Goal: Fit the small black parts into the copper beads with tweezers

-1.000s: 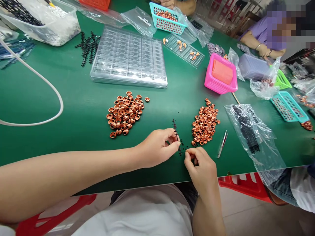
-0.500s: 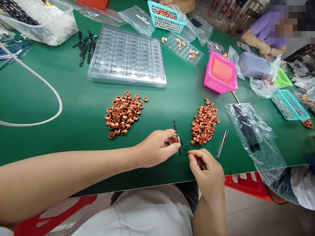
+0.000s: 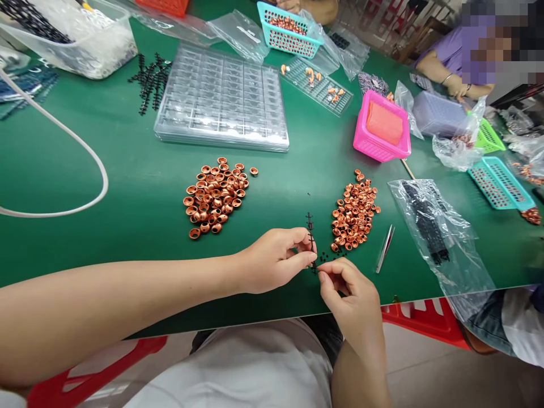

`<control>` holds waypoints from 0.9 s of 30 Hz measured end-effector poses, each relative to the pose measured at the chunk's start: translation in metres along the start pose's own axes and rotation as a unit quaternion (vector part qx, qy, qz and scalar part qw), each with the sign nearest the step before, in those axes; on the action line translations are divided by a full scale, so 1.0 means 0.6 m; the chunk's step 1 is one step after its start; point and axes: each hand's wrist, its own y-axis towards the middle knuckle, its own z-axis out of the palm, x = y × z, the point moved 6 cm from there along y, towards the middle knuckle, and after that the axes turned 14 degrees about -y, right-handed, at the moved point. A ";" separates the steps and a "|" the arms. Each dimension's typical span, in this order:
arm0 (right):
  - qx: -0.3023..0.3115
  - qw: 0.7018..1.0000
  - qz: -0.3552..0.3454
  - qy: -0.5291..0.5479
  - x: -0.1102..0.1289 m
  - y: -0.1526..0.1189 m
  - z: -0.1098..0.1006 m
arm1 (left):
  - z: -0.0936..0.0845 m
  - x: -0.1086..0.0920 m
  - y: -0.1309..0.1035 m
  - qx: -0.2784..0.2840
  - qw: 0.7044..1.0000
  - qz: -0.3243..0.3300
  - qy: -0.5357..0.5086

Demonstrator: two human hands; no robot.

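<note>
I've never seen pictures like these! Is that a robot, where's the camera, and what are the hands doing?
No robot: these are a person's bare hands, seen by a camera on their head looking forward and down. The left hand holds a thin black strip. The right hand has its fingertips near the strip's lower end; whether they grip anything is too small to tell. On the green table lie a heap of coppery rings, a second heap, tweezers and a clear tray.
</note>
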 end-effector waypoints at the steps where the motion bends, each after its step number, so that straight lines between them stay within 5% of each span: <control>1: -0.002 1.000 -0.005 -0.007 0.001 0.000 0.000 | 0.000 0.001 0.000 0.000 1.000 -0.001 -0.002; 6: -0.063 0.992 -0.049 -0.094 0.012 0.000 0.006 | 0.003 0.008 -0.001 -0.015 0.999 -0.022 -0.039; 12: -0.168 0.950 -0.071 -0.252 0.034 -0.004 0.024 | -0.007 0.025 0.000 -0.080 0.993 -0.063 -0.066; 27: -0.158 0.968 0.010 -0.195 0.005 0.015 0.019 | -0.005 -0.003 -0.009 -0.096 0.995 0.007 0.007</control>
